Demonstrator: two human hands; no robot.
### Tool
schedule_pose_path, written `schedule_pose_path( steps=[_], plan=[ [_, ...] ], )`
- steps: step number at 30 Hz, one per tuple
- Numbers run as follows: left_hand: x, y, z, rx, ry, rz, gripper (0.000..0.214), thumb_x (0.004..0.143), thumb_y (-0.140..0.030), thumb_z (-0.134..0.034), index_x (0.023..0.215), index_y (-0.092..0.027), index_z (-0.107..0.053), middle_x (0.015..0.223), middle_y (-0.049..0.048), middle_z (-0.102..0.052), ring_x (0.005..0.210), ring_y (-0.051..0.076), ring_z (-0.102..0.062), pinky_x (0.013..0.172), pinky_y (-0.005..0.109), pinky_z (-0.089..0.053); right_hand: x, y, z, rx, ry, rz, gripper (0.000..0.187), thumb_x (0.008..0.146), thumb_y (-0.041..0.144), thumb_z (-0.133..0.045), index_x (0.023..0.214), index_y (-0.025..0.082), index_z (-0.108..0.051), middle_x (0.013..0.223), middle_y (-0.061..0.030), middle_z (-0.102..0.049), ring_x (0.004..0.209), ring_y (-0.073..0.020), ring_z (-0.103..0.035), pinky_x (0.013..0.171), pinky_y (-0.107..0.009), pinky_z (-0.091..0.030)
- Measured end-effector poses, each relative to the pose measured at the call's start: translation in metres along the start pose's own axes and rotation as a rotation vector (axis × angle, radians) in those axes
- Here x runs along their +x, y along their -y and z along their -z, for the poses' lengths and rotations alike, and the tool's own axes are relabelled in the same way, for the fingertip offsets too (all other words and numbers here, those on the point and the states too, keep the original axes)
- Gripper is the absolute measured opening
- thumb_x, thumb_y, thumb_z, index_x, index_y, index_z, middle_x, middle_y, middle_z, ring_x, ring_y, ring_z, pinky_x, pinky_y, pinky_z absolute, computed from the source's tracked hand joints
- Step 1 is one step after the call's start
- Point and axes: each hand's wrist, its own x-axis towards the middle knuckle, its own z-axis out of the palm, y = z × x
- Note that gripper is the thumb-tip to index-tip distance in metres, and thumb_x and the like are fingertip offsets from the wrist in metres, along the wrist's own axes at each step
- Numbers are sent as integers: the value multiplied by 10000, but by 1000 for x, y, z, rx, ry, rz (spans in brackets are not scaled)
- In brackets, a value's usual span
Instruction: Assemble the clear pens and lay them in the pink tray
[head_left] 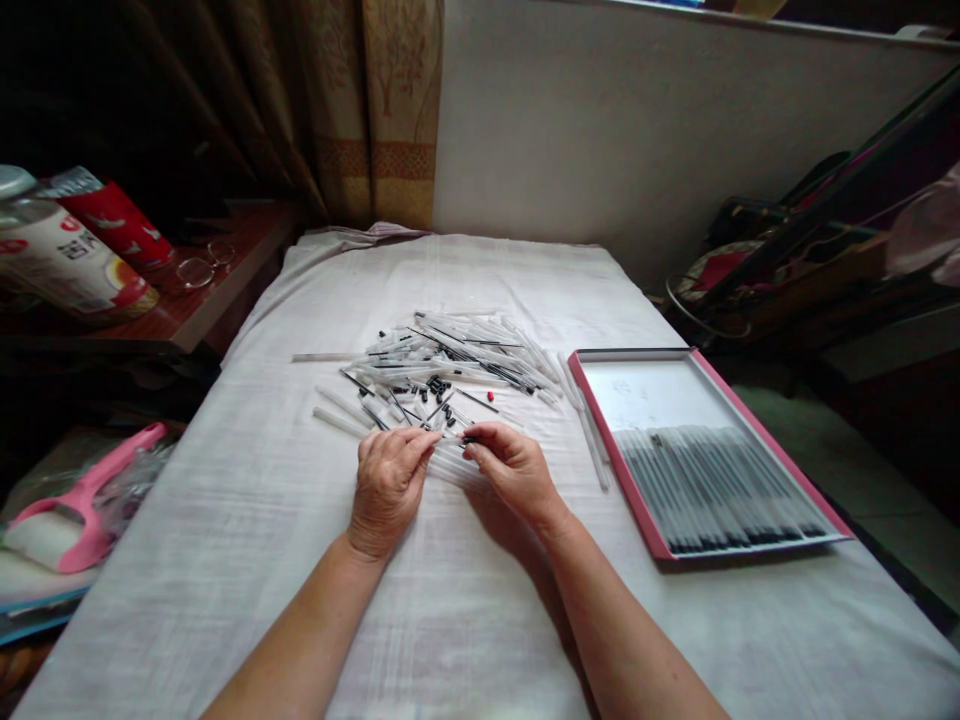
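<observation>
My left hand [386,487] is closed in a pinch on a thin translucent pen barrel [448,436], most of it hidden by my fingers. Facing it, my right hand [519,474] pinches a small black pen plug [466,441] close to the barrel's end; whether the two touch cannot be made out. Just beyond my fingers lies a loose pile of clear pen barrels [397,374] and dark pen refills [487,364]. Small black plugs [435,386] are scattered at its near side, with one small red piece [490,397] beside them.
A pink-edged box [630,480] on the right holds a row of filled pens [712,490]. Several clear barrels lie along its left side. Left of the cloth-covered table [247,580] stand a jar [71,260], glasses [202,268] and a pink-handled roller [97,490].
</observation>
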Motion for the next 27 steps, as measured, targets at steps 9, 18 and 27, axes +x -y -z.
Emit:
schedule_pose_path(
  steps=[9,18,27],
  plan=[
    [0,0,0,-10,6,0,216,934,-190,-516,1105,-226,-642,983,58,-707,910,211,-615,862,383,-403,1,-8,-2,73,-22,-18,183,786,295,-637,925,188,-689,746,-20,-701,701,-157,-653,704,-283,-504],
    [0,-1,0,-11,1,4,199,929,-183,-532,1093,-216,-639,980,58,-705,910,211,-611,866,381,-401,1,-8,-1,65,-28,-8,166,787,286,-638,914,192,-689,737,-12,-698,680,-149,-654,678,-266,-509],
    [-1,0,0,-15,9,0,201,932,-188,-530,1101,-216,-636,986,59,-702,916,212,-605,868,385,-399,-1,-12,-2,-24,-9,53,177,812,285,-618,950,199,-690,773,-24,-715,719,-165,-671,707,-281,-526]
  ],
)
